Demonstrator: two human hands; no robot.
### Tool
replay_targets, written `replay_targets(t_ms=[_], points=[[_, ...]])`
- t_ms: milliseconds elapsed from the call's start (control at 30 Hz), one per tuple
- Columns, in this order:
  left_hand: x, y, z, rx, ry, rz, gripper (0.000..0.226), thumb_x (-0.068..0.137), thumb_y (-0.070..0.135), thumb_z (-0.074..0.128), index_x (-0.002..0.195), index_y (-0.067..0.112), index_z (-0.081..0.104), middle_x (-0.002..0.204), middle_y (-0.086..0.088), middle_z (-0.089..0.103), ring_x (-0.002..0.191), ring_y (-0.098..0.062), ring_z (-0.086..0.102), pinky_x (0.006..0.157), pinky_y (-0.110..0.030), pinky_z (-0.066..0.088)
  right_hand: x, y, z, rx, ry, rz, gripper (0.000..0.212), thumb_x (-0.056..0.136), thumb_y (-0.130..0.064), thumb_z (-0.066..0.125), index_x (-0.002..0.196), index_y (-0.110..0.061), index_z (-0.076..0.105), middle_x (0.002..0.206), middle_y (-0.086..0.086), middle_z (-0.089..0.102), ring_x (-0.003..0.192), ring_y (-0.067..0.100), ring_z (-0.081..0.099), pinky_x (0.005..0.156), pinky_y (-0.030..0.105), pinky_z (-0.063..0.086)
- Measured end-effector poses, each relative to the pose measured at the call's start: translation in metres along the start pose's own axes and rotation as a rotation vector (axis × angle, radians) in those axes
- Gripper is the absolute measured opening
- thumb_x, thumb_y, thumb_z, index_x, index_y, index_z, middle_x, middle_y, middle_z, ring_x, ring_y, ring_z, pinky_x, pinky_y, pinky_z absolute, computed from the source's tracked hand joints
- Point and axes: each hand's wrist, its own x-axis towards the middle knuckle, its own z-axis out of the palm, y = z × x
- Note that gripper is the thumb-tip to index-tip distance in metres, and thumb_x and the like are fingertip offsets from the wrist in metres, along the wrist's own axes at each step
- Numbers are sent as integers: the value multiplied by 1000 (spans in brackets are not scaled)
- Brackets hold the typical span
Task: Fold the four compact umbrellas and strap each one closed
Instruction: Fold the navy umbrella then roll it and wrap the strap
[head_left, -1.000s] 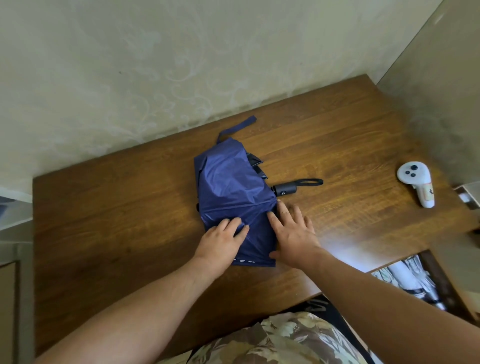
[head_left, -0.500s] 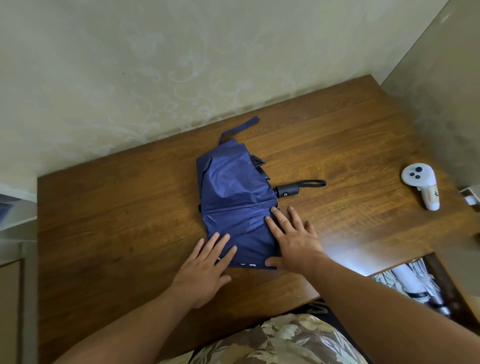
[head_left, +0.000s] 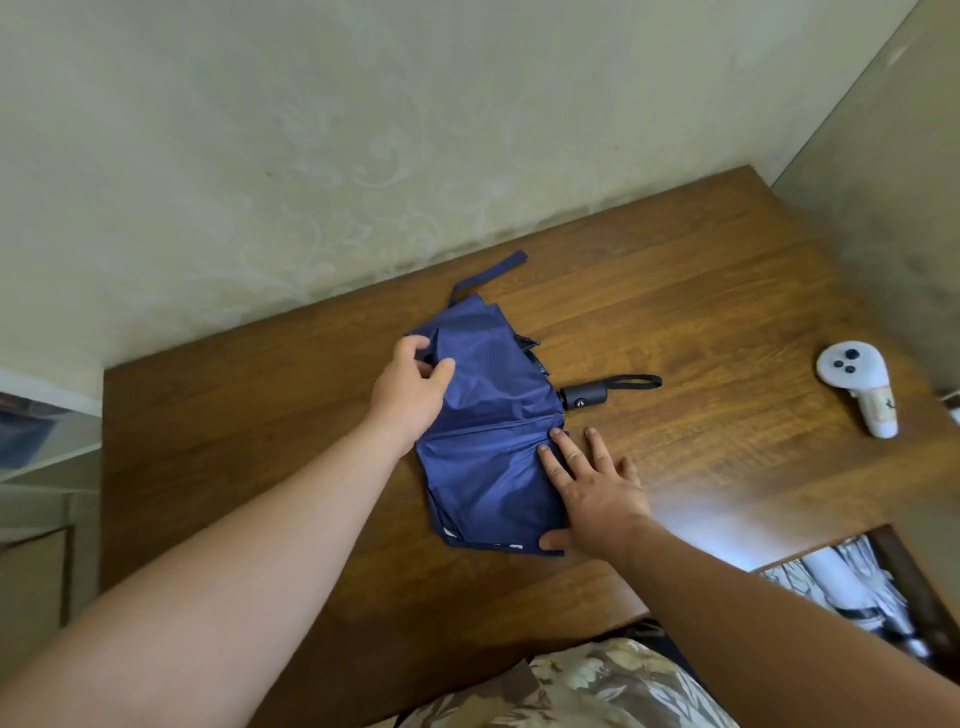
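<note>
Fingers and thumb of left hand (head_left: 415, 387) pinching a fold along the far left edge of the blue umbrella (head_left: 488, 415); fingers of right hand (head_left: 592, 486) lying straight and spread, pressing the canopy's near right edge flat, thumb at the near corner. Umbrella lying collapsed but loose at mid worktop (head_left: 234, 441), canopy fanned out in slack pleats, black handle (head_left: 586, 397) with wrist loop (head_left: 636, 382) pointing right, closing strap (head_left: 485, 275) trailing unfastened toward the wall. Step in hand, judging by the grip: gathering and pleating the canopy of this umbrella, strapping not yet reached. Next move likely calling for drawing the pinched fold over toward the pinned side, rolling the fabric snug about the shaft, then fetching the strap round and fastening it; slack cloth apt to spring open unless held down throughout. Count: one blue umbrella on the worktop; at least one patterned umbrella (head_left: 852, 587) partly showing below the worktop's right edge, number there not determinable; one white controller (head_left: 857, 384) resting well apart at right; two hands.
</note>
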Motion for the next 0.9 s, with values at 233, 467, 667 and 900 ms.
replay_targets(t_ms=[233, 467, 667, 900], points=[[6, 12, 9, -61, 21, -227, 73, 98, 29, 72, 157, 26, 29, 136, -1, 51, 99, -22, 55, 63, -27, 43, 2, 2, 2, 4, 7, -13, 127, 78, -88, 56, 156, -38, -32, 160, -12, -45, 153, 35, -32, 124, 66, 7], [-5, 12, 10, -221, -59, -237, 75, 95, 39, 77, 156, 39, 34, 142, 4, 57, 118, -26, 63, 98, -47, 58, 3, 4, 3, 5, 15, -16, 128, 78, -88, 55, 156, -38, -32, 161, -11, -45, 153, 35, -32, 123, 67, 8], [-13, 21, 9, -437, -87, -179, 63, 95, 19, 75, 145, 43, 45, 144, 4, 54, 126, -23, 57, 111, -50, 49, 4, 4, 3, 18, 27, -23, 128, 78, -88, 56, 157, -38, -31, 161, -12, -44, 153, 34, -32, 122, 68, 8], [-26, 12, -13, -630, -85, -231, 74, 95, 16, 73, 150, 55, 43, 141, 7, 61, 123, -18, 63, 96, -38, 52, -1, 3, 3, 58, 67, -35, 127, 79, -84, 60, 158, -38, -28, 161, -12, -43, 154, 34, -31, 123, 68, 6]])
